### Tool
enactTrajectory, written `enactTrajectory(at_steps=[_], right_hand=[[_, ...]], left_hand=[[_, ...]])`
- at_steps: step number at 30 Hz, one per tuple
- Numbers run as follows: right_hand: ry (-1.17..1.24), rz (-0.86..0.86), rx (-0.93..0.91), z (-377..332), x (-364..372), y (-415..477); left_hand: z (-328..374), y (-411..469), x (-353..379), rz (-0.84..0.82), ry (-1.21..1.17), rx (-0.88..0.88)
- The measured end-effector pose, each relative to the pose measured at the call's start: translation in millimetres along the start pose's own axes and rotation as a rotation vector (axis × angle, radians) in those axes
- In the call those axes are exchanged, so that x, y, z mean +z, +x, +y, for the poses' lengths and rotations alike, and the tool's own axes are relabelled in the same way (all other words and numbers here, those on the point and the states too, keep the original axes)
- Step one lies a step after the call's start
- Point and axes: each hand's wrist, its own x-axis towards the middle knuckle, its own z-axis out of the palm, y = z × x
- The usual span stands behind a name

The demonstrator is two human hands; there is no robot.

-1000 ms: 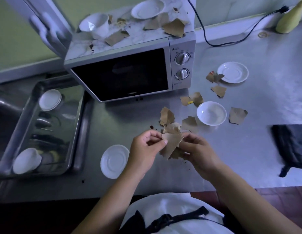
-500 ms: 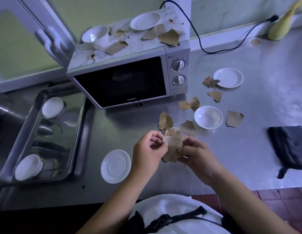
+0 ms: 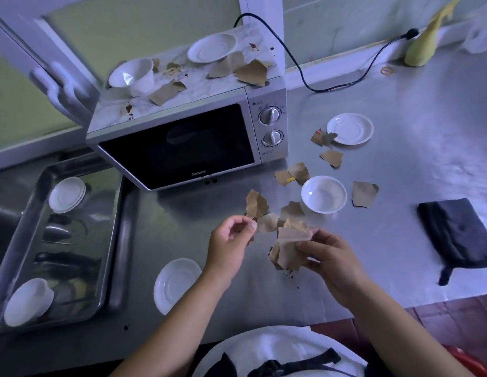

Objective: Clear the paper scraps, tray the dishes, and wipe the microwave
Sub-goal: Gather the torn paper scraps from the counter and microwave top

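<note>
Two hands, low centre. Right hand (image 3: 329, 257): clamped round bunch of brown paper scraps (image 3: 288, 248). Left hand (image 3: 228, 240): curled, fingertips at edge of loose scrap (image 3: 257, 205), grip impossible to tell. Roughly seven further scraps (image 3: 364, 194) right of centre on steel counter (image 3: 413, 159), four or so atop microwave (image 3: 182, 142), upper centre. Five white dishes out: near saucer (image 3: 177, 285), bowl (image 3: 324, 194), far saucer (image 3: 349, 128) on counter; cup (image 3: 133, 76), top saucer (image 3: 212, 47) on microwave. Saucer stack (image 3: 66, 194), upturned bowl (image 3: 28, 302) in metal tray (image 3: 100, 202), left. One black cloth (image 3: 454, 232), right edge.

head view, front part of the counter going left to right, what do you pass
metal tray → white saucer → left hand, fingers pinching a loose scrap → right hand holding a bundle of paper scraps → dark cloth
</note>
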Motion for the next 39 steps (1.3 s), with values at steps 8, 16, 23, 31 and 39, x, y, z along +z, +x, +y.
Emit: enactTrajectory(at_steps=[8, 16, 23, 31, 39], right_hand=[[0.029, 0.238, -0.045, -7.5, -31.7, -13.3], [0.015, 0.363, -0.078, -11.3, -62.0, -35.5], [0.024, 0.419, -0.060, -9.3, -70.1, -43.7], [0.001, 0.370, -0.088, -21.4, -60.6, -32.9], [-0.061, 0.226, -0.159, -39.5, -30.6, -10.5]], left_hand=[[-40.6, 96.4, 24.8, -0.091, 0.697, 0.022], [-55.6, 137.3, 55.6, -0.079, 1.116, 0.060], [-53.0, 143.9, 61.8, -0.066, 1.173, 0.036], [-29.2, 137.0, 36.3, 0.074, 0.893, 0.073], [17.3, 70.0, -16.6, -0.007, 0.102, 0.052]])
